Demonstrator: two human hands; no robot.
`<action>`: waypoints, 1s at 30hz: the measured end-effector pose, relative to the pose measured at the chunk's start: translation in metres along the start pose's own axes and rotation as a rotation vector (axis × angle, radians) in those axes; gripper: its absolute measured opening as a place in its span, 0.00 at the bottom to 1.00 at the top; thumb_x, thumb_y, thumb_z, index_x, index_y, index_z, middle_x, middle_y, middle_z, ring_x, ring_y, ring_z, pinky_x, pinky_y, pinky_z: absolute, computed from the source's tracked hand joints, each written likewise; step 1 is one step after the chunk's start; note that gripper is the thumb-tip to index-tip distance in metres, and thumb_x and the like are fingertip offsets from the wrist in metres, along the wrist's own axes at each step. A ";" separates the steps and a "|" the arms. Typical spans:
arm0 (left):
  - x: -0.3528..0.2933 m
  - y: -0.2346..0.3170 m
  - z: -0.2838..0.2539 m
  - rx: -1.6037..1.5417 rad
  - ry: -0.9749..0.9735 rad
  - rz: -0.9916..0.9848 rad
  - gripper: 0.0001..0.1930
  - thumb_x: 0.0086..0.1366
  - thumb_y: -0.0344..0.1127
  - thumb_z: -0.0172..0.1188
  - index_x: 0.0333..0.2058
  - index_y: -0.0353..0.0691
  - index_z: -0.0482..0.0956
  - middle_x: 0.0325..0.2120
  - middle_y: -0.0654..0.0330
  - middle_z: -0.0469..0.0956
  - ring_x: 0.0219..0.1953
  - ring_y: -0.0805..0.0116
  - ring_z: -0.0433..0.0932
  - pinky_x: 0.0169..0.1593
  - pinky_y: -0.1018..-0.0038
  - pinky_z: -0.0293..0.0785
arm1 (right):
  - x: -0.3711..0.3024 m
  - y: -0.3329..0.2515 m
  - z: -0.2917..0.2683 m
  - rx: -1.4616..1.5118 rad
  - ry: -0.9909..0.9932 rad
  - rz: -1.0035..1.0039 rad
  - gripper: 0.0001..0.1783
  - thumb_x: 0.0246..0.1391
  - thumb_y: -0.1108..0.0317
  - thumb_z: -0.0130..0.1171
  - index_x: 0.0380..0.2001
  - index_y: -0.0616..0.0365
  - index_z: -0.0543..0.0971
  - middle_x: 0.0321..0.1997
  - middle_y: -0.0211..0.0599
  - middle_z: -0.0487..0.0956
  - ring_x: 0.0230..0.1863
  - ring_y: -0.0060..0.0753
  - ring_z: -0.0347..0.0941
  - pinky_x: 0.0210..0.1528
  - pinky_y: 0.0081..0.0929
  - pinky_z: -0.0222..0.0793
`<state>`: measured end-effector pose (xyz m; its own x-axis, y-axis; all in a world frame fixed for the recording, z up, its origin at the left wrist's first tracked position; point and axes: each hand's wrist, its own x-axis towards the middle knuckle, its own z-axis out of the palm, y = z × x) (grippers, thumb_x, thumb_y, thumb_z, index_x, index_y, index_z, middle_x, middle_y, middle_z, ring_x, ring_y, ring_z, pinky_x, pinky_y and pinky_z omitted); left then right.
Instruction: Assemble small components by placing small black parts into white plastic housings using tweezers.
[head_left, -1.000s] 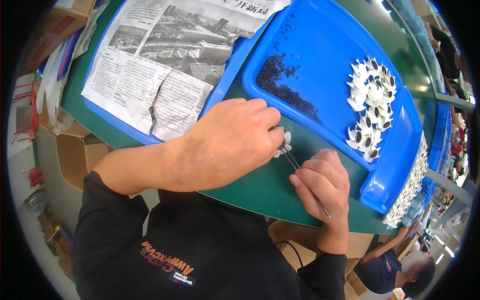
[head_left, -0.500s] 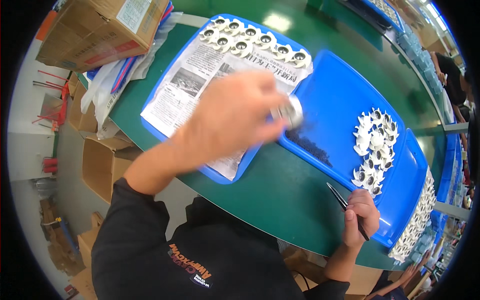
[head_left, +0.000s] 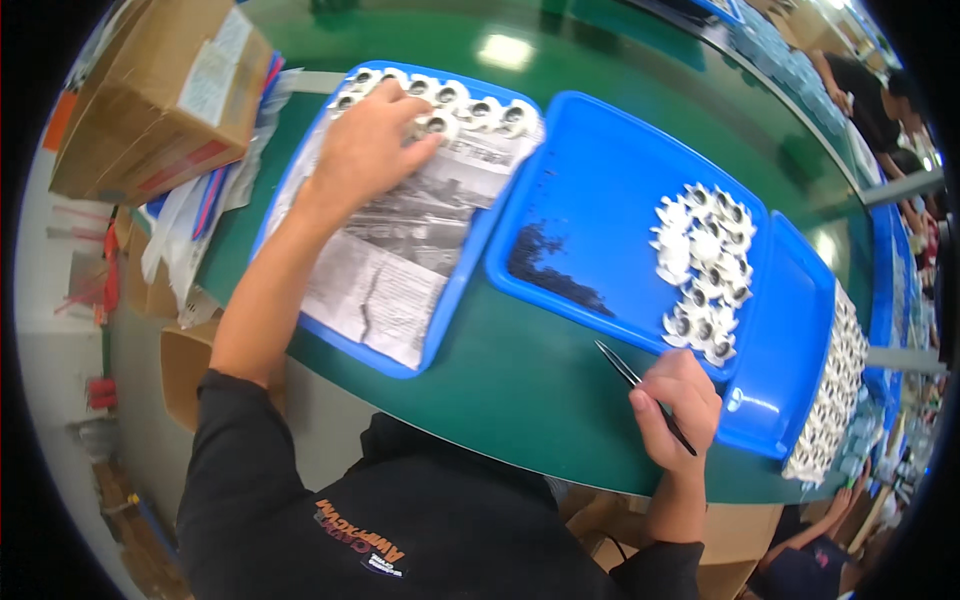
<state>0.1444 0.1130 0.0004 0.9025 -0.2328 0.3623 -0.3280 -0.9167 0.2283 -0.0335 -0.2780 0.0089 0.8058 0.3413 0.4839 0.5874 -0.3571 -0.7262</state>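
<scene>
My left hand (head_left: 365, 150) reaches over the far part of a blue tray (head_left: 400, 368) lined with newspaper (head_left: 385, 310). Its thumb and index finger close round a white fan impeller (head_left: 437, 126) with a dark hub, which rests in the second row of similar impellers. My fingers hide some of that row. Lower right, my right hand (head_left: 682, 405) is closed round dark tweezers (head_left: 620, 366), tips pointing up and left. They are near the front edge of the middle blue tray (head_left: 600, 130), where several white impellers (head_left: 705, 245) cluster at the right side.
Small dark pieces (head_left: 550, 270) lie in the middle tray's near left corner. Another blue tray (head_left: 765, 400) to the right has many white parts (head_left: 830, 385) along its far side. A cardboard box (head_left: 160, 100) stands at the left on the green table (head_left: 510, 400). Other people sit at right.
My left hand has moved left and away from me with the impeller, from between the trays to the rows on the newspaper. My right hand still holds the tweezers. The view has shifted.
</scene>
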 end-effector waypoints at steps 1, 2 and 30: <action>0.000 0.002 -0.002 0.011 0.013 0.013 0.19 0.65 0.43 0.73 0.50 0.38 0.88 0.43 0.50 0.81 0.44 0.47 0.83 0.48 0.57 0.80 | 0.002 -0.001 0.000 -0.044 -0.001 0.022 0.09 0.50 0.82 0.72 0.31 0.62 0.81 0.28 0.38 0.80 0.29 0.41 0.74 0.34 0.35 0.68; 0.004 0.013 -0.001 0.014 0.039 0.043 0.18 0.66 0.43 0.72 0.50 0.38 0.88 0.43 0.50 0.81 0.44 0.47 0.84 0.49 0.56 0.81 | 0.003 -0.001 -0.002 -0.088 -0.002 0.046 0.09 0.51 0.81 0.73 0.31 0.62 0.81 0.28 0.38 0.80 0.29 0.41 0.73 0.34 0.35 0.67; -0.019 0.162 -0.001 -0.734 -0.361 0.427 0.14 0.57 0.29 0.78 0.36 0.35 0.80 0.34 0.53 0.81 0.35 0.53 0.84 0.40 0.64 0.81 | 0.018 0.024 -0.010 -0.149 -0.099 0.319 0.05 0.56 0.78 0.71 0.31 0.62 0.82 0.27 0.39 0.77 0.30 0.40 0.73 0.33 0.35 0.66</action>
<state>0.0738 -0.0303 0.0310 0.6563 -0.7037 0.2722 -0.6363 -0.3223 0.7009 -0.0036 -0.2895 0.0051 0.9433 0.2723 0.1897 0.3181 -0.5792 -0.7506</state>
